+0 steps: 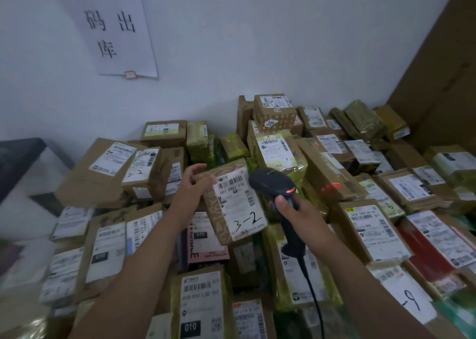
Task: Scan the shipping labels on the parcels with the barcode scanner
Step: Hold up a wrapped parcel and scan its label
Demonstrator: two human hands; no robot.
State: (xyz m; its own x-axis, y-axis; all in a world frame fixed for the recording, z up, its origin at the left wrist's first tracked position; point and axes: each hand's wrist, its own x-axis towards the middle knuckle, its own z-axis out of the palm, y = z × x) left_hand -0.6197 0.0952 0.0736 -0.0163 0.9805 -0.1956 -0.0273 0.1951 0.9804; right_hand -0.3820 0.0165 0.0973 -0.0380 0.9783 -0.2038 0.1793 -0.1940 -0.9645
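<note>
My left hand (pixel 192 187) holds a brown patterned parcel (pixel 219 225) by its upper left corner, lifted above the pile. Its white shipping label (pixel 238 202) faces me, with a barcode near the top and "3-2" handwritten at the bottom. My right hand (pixel 293 211) grips the handle of a black corded barcode scanner (pixel 273 184), whose head sits just right of the label's top edge. A red light glows on the scanner. A red glow (pixel 332 186) falls on a cardboard box to the right.
A dense pile of labelled cardboard parcels (pixel 201 305) covers the whole surface around my arms. A paper sign (pixel 116 24) hangs on the white wall. A tall cardboard sheet (pixel 443 68) stands at the right. A dark table (pixel 18 160) sits at the left.
</note>
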